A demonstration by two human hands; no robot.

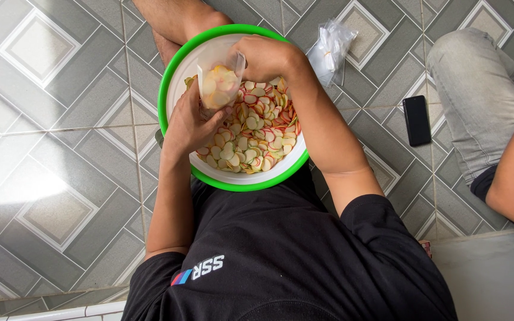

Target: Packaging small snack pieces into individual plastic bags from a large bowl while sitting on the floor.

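- Grey tiled floor with white-bordered diamond and herringbone patterns.
- Bright glare of light on the tiles at left.
- Pale raised slab at lower right.

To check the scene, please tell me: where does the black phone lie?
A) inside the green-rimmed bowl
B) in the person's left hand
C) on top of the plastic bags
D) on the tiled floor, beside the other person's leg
D: the black phone lies flat on the tiled floor, beside the other person's leg, apart from the bowl.

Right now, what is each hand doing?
Left hand: closed on the small clear bag of crackers.
Right hand: closed on the bag's top edge.
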